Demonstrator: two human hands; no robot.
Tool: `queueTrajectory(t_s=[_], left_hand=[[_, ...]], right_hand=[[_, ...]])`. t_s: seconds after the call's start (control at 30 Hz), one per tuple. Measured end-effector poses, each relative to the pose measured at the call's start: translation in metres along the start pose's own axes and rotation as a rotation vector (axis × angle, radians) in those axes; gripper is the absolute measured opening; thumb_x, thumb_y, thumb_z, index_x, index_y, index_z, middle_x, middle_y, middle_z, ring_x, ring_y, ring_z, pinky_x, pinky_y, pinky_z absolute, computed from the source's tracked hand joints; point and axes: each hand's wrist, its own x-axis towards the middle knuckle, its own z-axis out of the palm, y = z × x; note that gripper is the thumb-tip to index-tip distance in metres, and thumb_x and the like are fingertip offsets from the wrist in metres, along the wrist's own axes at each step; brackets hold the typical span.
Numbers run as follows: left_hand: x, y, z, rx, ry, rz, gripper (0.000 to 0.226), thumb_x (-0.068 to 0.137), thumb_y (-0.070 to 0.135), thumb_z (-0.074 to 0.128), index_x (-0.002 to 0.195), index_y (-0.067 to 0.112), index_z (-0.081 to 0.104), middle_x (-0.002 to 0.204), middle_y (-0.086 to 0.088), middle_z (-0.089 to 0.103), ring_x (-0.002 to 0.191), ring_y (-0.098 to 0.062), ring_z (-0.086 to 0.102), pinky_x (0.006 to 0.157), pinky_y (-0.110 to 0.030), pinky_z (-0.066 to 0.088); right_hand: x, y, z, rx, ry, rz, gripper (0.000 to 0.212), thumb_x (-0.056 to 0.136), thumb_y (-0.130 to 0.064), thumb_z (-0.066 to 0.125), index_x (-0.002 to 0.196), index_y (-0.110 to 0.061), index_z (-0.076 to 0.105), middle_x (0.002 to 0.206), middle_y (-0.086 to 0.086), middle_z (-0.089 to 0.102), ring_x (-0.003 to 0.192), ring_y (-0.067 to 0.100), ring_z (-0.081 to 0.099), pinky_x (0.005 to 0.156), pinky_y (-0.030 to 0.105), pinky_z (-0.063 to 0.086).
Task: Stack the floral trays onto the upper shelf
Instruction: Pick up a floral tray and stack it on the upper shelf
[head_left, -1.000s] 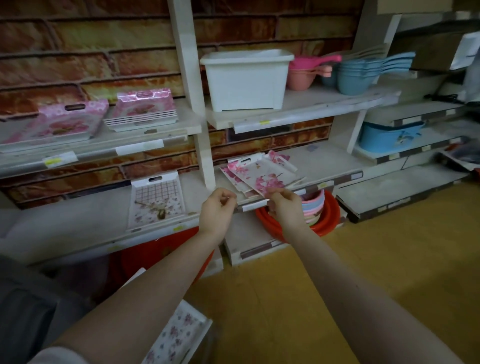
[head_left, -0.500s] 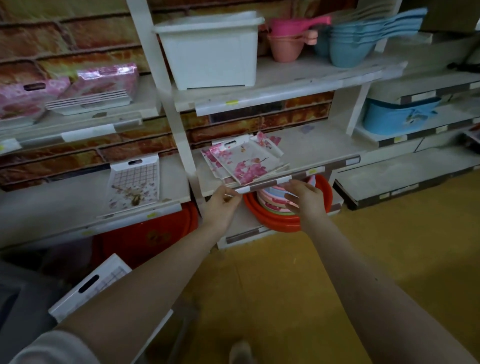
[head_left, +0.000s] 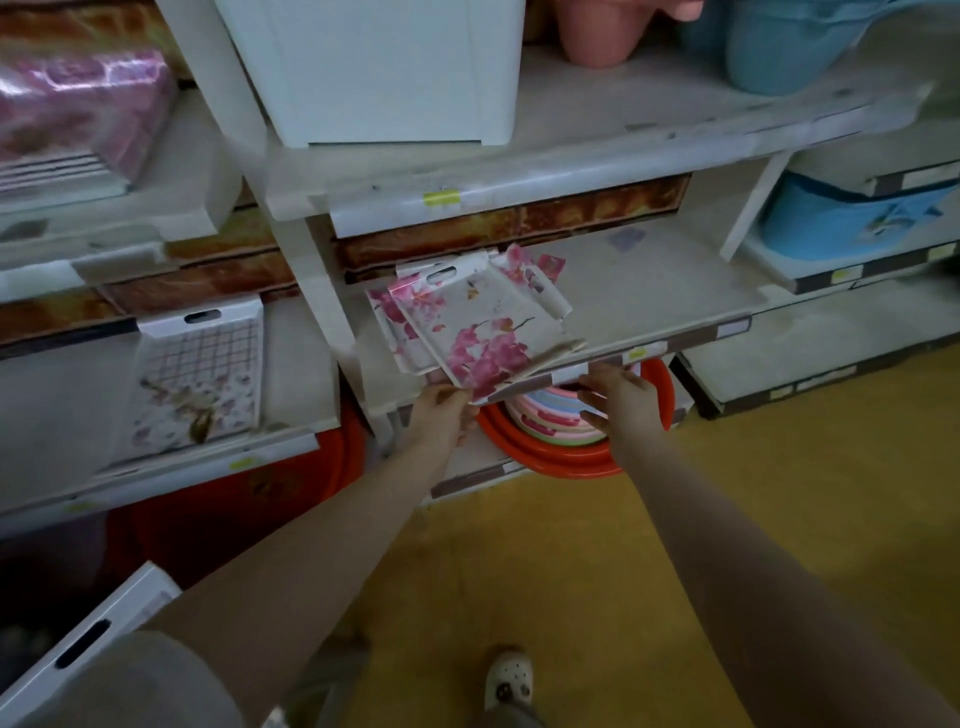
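On the middle shelf (head_left: 675, 291), beneath a white bin (head_left: 374, 67) cut off by the top edge, the floral trays (head_left: 467, 327) lie in a loose, skewed stack that overhangs the front lip. Lower down, a red basin (head_left: 550, 465) holds nested pastel bowls (head_left: 550, 415), partly hidden by the shelf. The left hand (head_left: 441, 415) pinches the stack's near corner with its fingers. The right hand (head_left: 623, 400) has its fingers loosely spread beside the lip, holding nothing.

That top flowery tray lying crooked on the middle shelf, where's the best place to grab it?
Probably by its near corner, coming from the front. The top floral tray lies skewed, with that corner at the shelf lip, so fingers could likely slip beneath it; the left hand is at that corner. Its handle slot faces the back wall, an awkward reach.
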Motion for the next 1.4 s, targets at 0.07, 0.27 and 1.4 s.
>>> queueTrajectory(t_s=[0.07,0.27,1.4], left_hand=[[0.026,0.0,0.005,-0.008,0.016,-0.041,0.018,0.093,0.02,0.054,0.107,0.01,0.057,0.072,-0.004,0.06,0.064,-0.017,0.055,0.06,-0.026,0.042],[0.083,-0.011,0.019,-0.082,0.076,-0.202,0.013,0.094,0.02,0.052,0.086,0.016,0.061,0.076,-0.002,0.06,0.069,-0.016,0.057,0.068,-0.03,0.047],[0.262,-0.108,0.104,-0.033,0.324,-0.417,0.022,0.094,0.016,0.053,0.077,0.004,0.056,0.041,0.004,0.059,0.024,-0.001,0.042,0.028,-0.01,0.028]], right_hand=[[0.027,0.001,0.005,-0.012,0.008,0.026,0.035,0.095,-0.015,0.05,0.127,0.0,0.055,0.108,0.01,0.061,0.107,0.027,0.06,0.073,0.031,0.048],[0.098,0.009,0.009,-0.022,0.027,0.134,0.032,0.096,-0.014,0.048,0.124,0.0,0.055,0.114,0.013,0.06,0.108,0.03,0.058,0.08,0.035,0.047],[0.351,0.08,-0.001,0.211,-0.207,0.412,0.017,0.097,-0.009,0.04,0.092,-0.011,0.056,0.109,0.013,0.058,0.096,0.026,0.059,0.089,0.037,0.046]])
